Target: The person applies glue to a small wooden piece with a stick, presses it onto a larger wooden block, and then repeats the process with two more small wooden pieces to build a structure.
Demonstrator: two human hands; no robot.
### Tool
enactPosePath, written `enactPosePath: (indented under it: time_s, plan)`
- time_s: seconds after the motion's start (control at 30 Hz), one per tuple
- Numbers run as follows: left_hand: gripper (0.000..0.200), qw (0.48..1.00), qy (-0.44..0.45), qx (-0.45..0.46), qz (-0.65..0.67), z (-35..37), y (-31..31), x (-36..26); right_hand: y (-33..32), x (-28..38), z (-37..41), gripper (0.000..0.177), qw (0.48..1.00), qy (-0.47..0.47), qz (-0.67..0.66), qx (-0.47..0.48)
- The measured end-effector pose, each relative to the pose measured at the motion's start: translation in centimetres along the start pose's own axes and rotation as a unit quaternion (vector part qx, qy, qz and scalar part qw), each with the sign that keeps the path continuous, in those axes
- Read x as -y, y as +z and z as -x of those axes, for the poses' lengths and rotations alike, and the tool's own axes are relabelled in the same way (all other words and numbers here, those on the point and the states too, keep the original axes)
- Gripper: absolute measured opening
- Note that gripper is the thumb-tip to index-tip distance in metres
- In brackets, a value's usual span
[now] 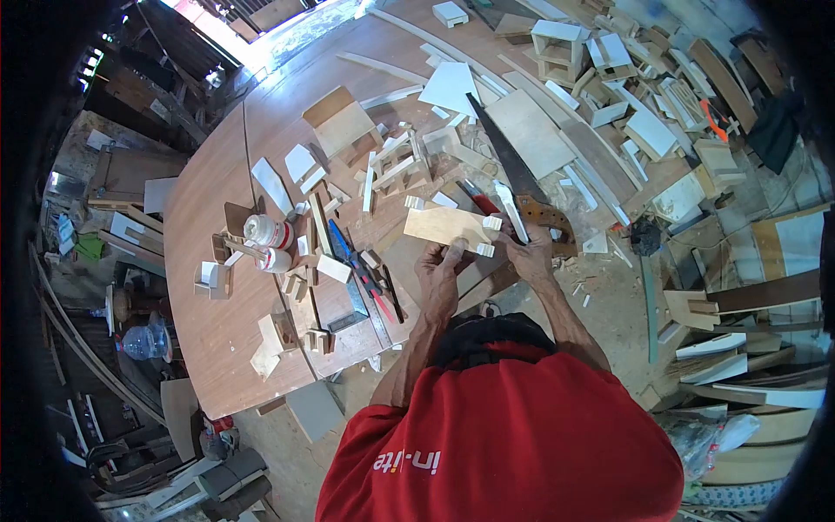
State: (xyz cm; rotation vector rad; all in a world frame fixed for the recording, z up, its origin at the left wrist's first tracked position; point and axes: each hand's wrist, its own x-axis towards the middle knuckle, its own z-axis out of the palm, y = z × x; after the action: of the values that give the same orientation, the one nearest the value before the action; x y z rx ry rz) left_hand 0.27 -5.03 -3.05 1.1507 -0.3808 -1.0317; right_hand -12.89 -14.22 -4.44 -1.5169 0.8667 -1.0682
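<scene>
My left hand [439,271] grips a small, flat light-wood piece [445,228], thumb on top; little notched blocks [491,223] are at its ends. Close by on the right, the fingers of my right hand [532,257] are closed at the lower end of a slim silver tool [507,204], whose exact kind I cannot make out. Behind that hand lies a handsaw [504,152], its brown wooden handle [548,217] partly covered. A red-handled tool [481,202] rests just beyond the wood piece.
The brown table [209,339] carries white glue bottles [274,259], red-and-blue pliers-like tools [348,252], a square [352,304] and small wooden assemblies [400,165]. Offcuts [644,130] pile up at far right. Curved boards [757,396] are stacked at lower right.
</scene>
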Motion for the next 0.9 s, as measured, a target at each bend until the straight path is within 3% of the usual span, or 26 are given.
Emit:
enactPosePath:
  time_s: [0.2,0.27,0.4,0.47,0.6,0.77,0.9]
  plan:
    - [0.018,1.000,-0.009,0.007,-0.012,-0.6,-0.3,0.8,-0.4,0.4,-0.3,0.024,1.000,0.019,-0.013,0.000]
    - [0.018,1.000,-0.011,0.009,-0.017,-0.7,-0.2,0.9,-0.7,0.6,-0.4,0.026,0.997,0.080,-0.008,0.016]
    - [0.020,1.000,-0.016,-0.005,0.016,-0.7,0.7,0.7,-0.4,-0.7,-0.3,0.030,0.997,0.059,-0.058,-0.013]
    - [0.020,0.999,-0.014,-0.014,0.026,-0.9,0.8,0.6,-0.4,-0.9,-0.2,0.029,0.986,0.142,-0.089,-0.026]
    - [0.021,0.999,-0.025,-0.015,0.043,-1.3,0.5,0.6,-1.5,0.8,-1.0,0.024,0.962,0.201,-0.171,-0.066]
    - [0.024,0.996,-0.031,0.036,0.070,-1.3,0.2,-0.8,-2.9,-0.2,-2.9,0.024,0.969,0.199,-0.130,-0.059]
    - [0.019,0.987,-0.097,0.097,0.087,-1.8,-2.5,-0.2,-2.3,2.4,-3.8,0.026,0.981,0.185,-0.050,0.017]
